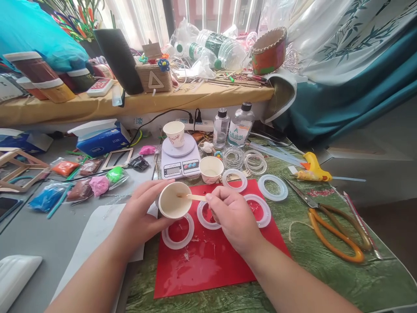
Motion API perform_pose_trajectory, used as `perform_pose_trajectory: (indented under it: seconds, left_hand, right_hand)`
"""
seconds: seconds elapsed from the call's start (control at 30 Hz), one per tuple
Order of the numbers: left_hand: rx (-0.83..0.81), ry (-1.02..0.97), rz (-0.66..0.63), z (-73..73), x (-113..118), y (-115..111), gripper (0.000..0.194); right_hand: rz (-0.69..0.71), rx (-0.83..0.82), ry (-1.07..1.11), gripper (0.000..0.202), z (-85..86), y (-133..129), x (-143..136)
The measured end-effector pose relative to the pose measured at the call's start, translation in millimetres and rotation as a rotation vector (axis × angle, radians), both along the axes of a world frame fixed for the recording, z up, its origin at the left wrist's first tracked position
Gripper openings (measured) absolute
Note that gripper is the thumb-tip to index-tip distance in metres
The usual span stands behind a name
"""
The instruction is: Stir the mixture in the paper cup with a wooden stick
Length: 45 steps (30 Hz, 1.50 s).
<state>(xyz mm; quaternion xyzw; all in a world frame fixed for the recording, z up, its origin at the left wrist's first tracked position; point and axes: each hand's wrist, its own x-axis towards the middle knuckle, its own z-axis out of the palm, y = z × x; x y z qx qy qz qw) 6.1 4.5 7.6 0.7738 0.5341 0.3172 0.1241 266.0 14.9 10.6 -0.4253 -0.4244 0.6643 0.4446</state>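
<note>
- We are reaching both forearms in from the bottom edge, bare and angling toward each other.
- Our left hand (138,213) is curling its fingers and thumb around a grasp, palm turned inward to the right.
- Our right hand (233,217) is lying knuckles up, fingers bunching in a pinch, wrist bending slightly leftward toward the left hand.
</note>
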Motion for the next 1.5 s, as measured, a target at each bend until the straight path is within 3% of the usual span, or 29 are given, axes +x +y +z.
perform_pose_trajectory:
  seconds: [0.23, 0.47, 0.7, 0.87, 1.17, 1.33, 1.43, 1.5]
  left_hand:
    - [0.038, -0.001, -0.03, -2.2, -1.0, 0.0, 0.056]
    - [0.031, 0.003, 0.004, -9.6, -6.6, 2.6, 0.055]
    - [0.121, 0.11, -0.105, -8.5, -8.8, 7.1, 0.055]
    - [0.233, 0.094, -0.151, 0.5, 3.9, 9.6, 0.056]
    - [0.22, 0.127, -0.182, -1.5, 2.7, 10.6, 0.058]
    - [0.223, 0.163, -0.158, -3.1, 3.4, 7.2, 0.053]
    - [0.215, 0.175, -0.141, -0.9, 6.9, 4.1, 0.049]
    - [0.209, 0.168, -0.121, 2.2, 9.5, 2.1, 0.05]
  right_hand:
    - [0.101, 0.097, -0.11, 0.036, 2.9, -10.7, -5.4]
    - [0.112, 0.105, -0.231, 0.034, 3.8, -9.5, -8.4]
    - [0.046, 0.383, -0.51, 0.033, 1.8, -5.3, -6.4]
    - [0.178, 0.266, -0.42, 0.032, 5.9, -6.6, -7.2]
    - [0.144, 0.253, -0.421, 0.03, 5.5, -0.3, -3.9]
    - [0.131, 0.157, -0.354, 0.032, 3.6, 2.5, -1.1]
    - [0.227, 0.185, -0.375, 0.03, 1.1, 0.7, -0.2]
    - [0.214, 0.214, -0.318, 0.031, -0.5, -2.2, -0.1]
